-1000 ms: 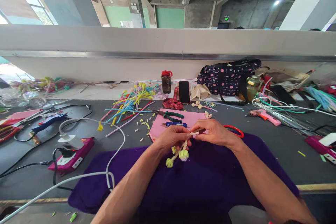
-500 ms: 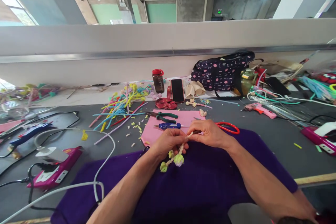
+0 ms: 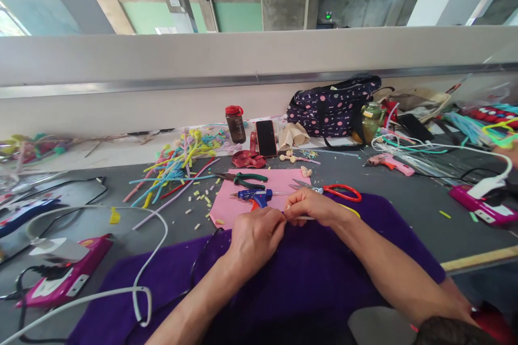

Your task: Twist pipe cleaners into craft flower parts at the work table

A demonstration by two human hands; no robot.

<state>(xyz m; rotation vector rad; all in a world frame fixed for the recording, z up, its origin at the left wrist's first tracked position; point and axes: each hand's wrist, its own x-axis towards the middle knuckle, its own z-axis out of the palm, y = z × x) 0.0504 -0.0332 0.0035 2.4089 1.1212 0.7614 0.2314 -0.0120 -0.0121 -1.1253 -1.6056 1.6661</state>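
My left hand (image 3: 257,234) is closed with its back turned toward me, its fingertips meeting those of my right hand (image 3: 307,206). Between them is a flower sprig made of pipe cleaner; a pale length of its stem (image 3: 306,218) shows beneath my right fingers. Its green and lilac flower heads are hidden, apparently behind my left hand. Just beyond the hands, a blue glue gun (image 3: 256,195) and green-handled pliers (image 3: 245,179) lie on a pink sheet (image 3: 220,205). Red-handled scissors (image 3: 342,192) rest beside my right wrist. A yellow strand (image 3: 351,210) shows behind that wrist.
Purple cloth (image 3: 283,285) covers my lap and the table edge. Colourful pipe cleaners (image 3: 174,172) are piled left of centre. A phone (image 3: 266,138), a bottle (image 3: 235,124) and a bag (image 3: 335,108) stand behind. White cable (image 3: 162,221) loops near a power strip (image 3: 67,272); a pink glue gun (image 3: 390,163) lies right.
My left hand has rolled over, its back now up, and the flower heads have gone out of sight. More of the blue glue gun and scissors shows. The view has shifted slightly.
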